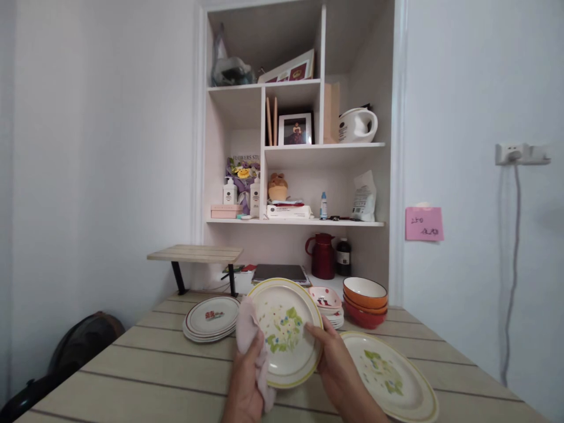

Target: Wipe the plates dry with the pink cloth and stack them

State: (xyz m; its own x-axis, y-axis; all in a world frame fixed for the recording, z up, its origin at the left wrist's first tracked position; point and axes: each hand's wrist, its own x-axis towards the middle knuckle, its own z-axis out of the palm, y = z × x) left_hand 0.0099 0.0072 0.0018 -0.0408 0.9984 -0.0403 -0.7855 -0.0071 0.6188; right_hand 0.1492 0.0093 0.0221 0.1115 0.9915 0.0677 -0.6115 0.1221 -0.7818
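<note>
A round plate (284, 329) with a yellow-green rim and a leaf-and-flower print is held up, tilted, above the table. My right hand (337, 364) grips its right edge, thumb on the face. At the plate's left edge, my left hand (247, 376) is closed on a pale pink cloth (249, 329), which is folded over the rim; the fingers behind are hidden. Beside my right forearm lies a larger oval plate (388, 376) with a matching print, partly covered by the arm.
A stack of plates (211, 320) sits at the left under a small raised wooden shelf (196, 254). Orange and red bowls (365, 302) are stacked at the back right, beside small pink-and-white dishes (326, 299). Behind them stand a dark red jug (323, 257) and a dark bottle (343, 258).
</note>
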